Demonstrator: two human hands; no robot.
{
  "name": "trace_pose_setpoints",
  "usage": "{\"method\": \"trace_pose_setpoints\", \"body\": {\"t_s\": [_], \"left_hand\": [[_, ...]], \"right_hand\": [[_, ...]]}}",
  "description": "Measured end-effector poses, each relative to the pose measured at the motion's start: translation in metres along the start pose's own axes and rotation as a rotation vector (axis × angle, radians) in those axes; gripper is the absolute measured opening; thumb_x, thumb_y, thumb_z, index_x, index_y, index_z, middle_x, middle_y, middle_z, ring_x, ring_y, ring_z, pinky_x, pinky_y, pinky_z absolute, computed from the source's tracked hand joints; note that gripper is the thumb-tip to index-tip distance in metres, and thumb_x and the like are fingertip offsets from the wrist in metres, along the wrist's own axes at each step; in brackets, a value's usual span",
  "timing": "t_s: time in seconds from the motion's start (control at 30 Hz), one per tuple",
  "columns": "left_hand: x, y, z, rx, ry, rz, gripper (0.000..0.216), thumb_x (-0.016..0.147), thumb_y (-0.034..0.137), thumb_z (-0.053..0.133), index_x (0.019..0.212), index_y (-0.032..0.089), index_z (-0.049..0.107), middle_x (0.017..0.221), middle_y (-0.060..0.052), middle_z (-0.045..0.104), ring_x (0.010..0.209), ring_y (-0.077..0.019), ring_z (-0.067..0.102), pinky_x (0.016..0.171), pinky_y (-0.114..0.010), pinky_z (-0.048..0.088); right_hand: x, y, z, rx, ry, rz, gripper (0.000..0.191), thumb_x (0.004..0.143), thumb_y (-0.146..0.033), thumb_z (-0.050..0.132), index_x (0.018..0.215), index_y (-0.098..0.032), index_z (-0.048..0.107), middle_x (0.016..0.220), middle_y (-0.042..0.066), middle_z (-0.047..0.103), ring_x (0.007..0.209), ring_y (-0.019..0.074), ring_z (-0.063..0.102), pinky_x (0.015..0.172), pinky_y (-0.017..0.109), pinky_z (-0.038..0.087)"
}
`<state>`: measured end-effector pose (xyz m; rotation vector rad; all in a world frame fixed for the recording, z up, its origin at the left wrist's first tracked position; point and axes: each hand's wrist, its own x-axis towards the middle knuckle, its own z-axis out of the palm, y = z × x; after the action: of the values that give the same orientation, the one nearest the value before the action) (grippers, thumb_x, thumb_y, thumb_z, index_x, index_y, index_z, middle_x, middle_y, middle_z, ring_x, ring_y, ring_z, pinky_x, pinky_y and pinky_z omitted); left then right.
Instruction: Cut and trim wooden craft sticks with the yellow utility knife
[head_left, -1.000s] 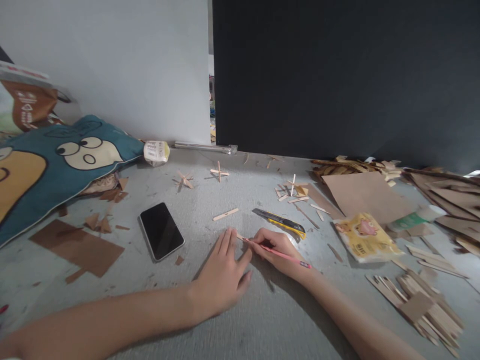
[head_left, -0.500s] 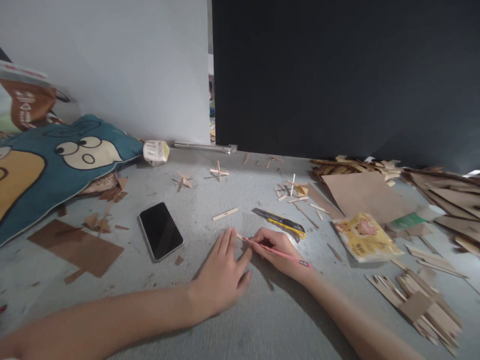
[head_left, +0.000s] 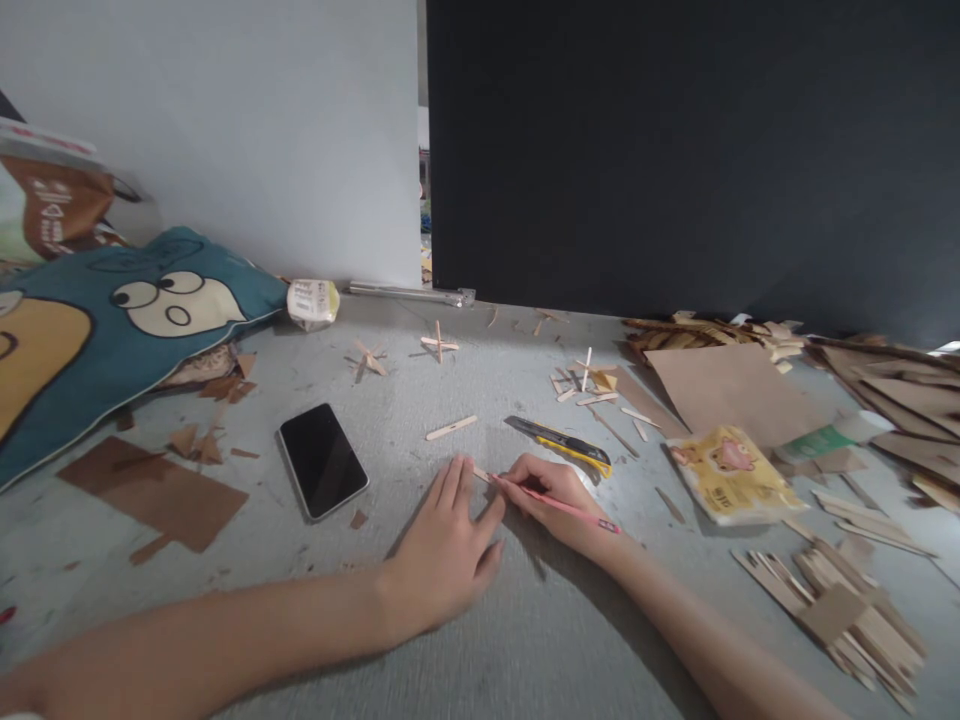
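My right hand (head_left: 551, 495) is closed around a pink pencil (head_left: 570, 508) in a writing grip. The pencil's tip meets a small wooden craft stick (head_left: 482, 474) on the table, partly hidden by my fingers. My left hand (head_left: 450, 545) lies flat with its fingers stretched out, the fingertips resting at the left end of that stick. Just beyond the hands lies another craft stick (head_left: 451, 428) with a mark in its middle. A yellow and black utility knife (head_left: 559, 442), blade pointing left, is close behind my right hand.
A phone (head_left: 322, 462) lies left of my hands, near brown cardboard (head_left: 157, 492) and a blue cushion (head_left: 187, 340). Small crossed-stick pieces (head_left: 439, 343) stand farther back. To the right are a yellow tissue pack (head_left: 731, 475), a bundle of craft sticks (head_left: 832, 610) and cardboard scraps.
Hardly anything differs. Both hands, the pencil and the stick stay in place; the pencil has at most shifted very slightly.
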<state>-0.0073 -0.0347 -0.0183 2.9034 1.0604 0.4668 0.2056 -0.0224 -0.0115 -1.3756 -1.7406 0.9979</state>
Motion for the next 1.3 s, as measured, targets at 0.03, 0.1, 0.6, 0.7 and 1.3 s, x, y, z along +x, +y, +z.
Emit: {"method": "trace_pose_setpoints", "body": {"t_s": [0.03,0.1,0.6,0.7,1.3], "left_hand": [[0.0002,0.0000,-0.0004,0.010,-0.003,0.001,0.054,0.095,0.033,0.061,0.145,0.012,0.055,0.160,-0.027,0.044,0.150,-0.0476,0.038,0.115,-0.065,0.042],[0.0006,-0.0001,-0.0014,0.024,-0.008,0.004,0.054,0.095,0.034,0.062,0.145,0.013,0.055,0.159,-0.027,0.045,0.149,-0.0471,0.040,0.115,-0.065,0.043],[0.0004,0.0001,-0.0013,0.010,-0.009,-0.001,0.054,0.096,0.034,0.062,0.144,0.011,0.056,0.161,-0.028,0.041,0.150,-0.0482,0.037,0.116,-0.065,0.040],[0.0001,-0.0002,-0.0016,-0.003,-0.005,0.003,0.054,0.096,0.033,0.061,0.145,0.011,0.055,0.161,-0.029,0.041,0.150,-0.0482,0.037,0.116,-0.065,0.040],[0.0015,0.0019,-0.0021,-0.005,-0.010,-0.003,0.055,0.095,0.031,0.063,0.144,0.009,0.056,0.158,-0.030,0.044,0.150,-0.0496,0.037,0.117,-0.066,0.039]], "right_hand": [[0.0000,-0.0001,-0.0001,0.000,-0.003,0.001,0.037,0.096,-0.053,0.061,0.074,-0.023,0.060,0.059,-0.003,0.058,0.053,0.0125,0.048,0.050,0.024,0.036],[-0.0002,0.0011,-0.0002,-0.005,-0.005,-0.003,0.037,0.096,-0.052,0.062,0.074,-0.023,0.060,0.061,-0.003,0.058,0.054,0.0125,0.049,0.051,0.024,0.037],[0.0004,0.0023,-0.0004,-0.032,-0.015,0.013,0.040,0.096,-0.057,0.060,0.076,-0.023,0.061,0.061,-0.002,0.061,0.054,0.0127,0.050,0.051,0.024,0.040],[0.0000,0.0020,-0.0002,-0.015,-0.014,0.021,0.039,0.096,-0.056,0.061,0.076,-0.023,0.061,0.060,-0.002,0.060,0.053,0.0123,0.050,0.050,0.024,0.039],[0.0009,-0.0010,-0.0008,-0.005,0.010,-0.029,0.038,0.095,-0.054,0.062,0.072,-0.023,0.061,0.060,-0.002,0.060,0.054,0.0136,0.051,0.052,0.025,0.039]]}}
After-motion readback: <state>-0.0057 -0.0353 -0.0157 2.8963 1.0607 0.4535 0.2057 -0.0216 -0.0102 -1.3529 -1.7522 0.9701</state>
